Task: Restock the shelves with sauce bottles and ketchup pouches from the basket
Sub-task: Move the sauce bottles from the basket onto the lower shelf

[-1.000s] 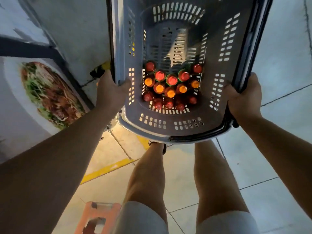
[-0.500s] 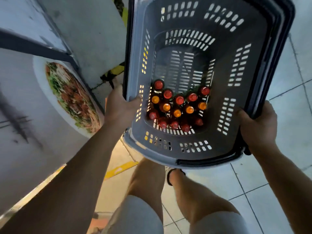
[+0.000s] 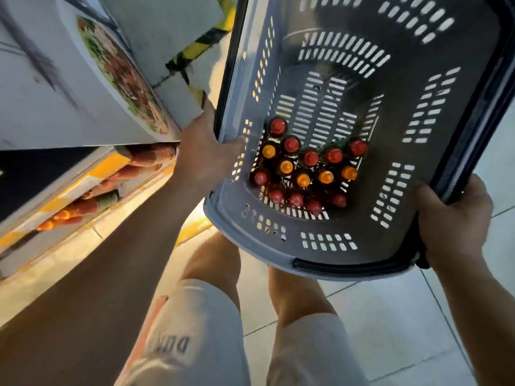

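Hands grasp a grey basket (image 3: pixel 362 37) at both sides: the left hand (image 3: pixel 204 151) curls over the left rim, thumb inside, and the right hand (image 3: pixel 452 218) clenches the dark-edged right rim. Sauce bottles (image 3: pixel 306 168) with red and orange caps stand packed together at the basket's bottom, near the person. More bottles lie on a shelf (image 3: pixel 83 196) to the left, under a food poster (image 3: pixel 122 76).

Tiled shop floor, food poster, hazard tape.
Pale floor tiles (image 3: pixel 390 316) with dark grout lines. Poster of a plated noodle-like dish (image 3: pixel 122 76) on a white panel at upper left. Black-and-yellow striped tape (image 3: pixel 200 45) at top centre. Yellow floor line (image 3: pixel 195 229) just below. White shorts (image 3: pixel 200 338) with partial lettering.
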The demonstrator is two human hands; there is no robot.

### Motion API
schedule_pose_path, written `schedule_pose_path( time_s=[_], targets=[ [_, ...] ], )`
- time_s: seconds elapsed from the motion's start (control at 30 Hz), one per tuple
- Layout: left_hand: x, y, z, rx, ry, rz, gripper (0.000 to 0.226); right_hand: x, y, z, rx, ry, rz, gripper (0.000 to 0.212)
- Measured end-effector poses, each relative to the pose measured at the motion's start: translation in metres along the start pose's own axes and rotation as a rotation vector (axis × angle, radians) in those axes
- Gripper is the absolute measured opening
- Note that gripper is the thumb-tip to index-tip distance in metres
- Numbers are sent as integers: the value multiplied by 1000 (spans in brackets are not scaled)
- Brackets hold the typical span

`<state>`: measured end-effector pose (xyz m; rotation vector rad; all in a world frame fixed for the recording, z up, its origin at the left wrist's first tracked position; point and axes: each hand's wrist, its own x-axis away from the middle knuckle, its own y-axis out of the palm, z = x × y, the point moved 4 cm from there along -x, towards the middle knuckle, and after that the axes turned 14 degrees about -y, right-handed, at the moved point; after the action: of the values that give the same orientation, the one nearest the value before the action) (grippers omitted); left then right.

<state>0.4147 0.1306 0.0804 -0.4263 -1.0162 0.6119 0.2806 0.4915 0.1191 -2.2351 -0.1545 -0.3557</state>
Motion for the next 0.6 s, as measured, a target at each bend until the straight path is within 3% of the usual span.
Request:
schedule_pose_path(
  time_s=[0.27,0.6],
  targets=[
    [44,-4,-83,-84,-60,-78,36,114,1,27,-3,109,44,26],
    [73,-58,-177,-57,50,-140,36,253,45,38,1,147,130,38]
  ],
)
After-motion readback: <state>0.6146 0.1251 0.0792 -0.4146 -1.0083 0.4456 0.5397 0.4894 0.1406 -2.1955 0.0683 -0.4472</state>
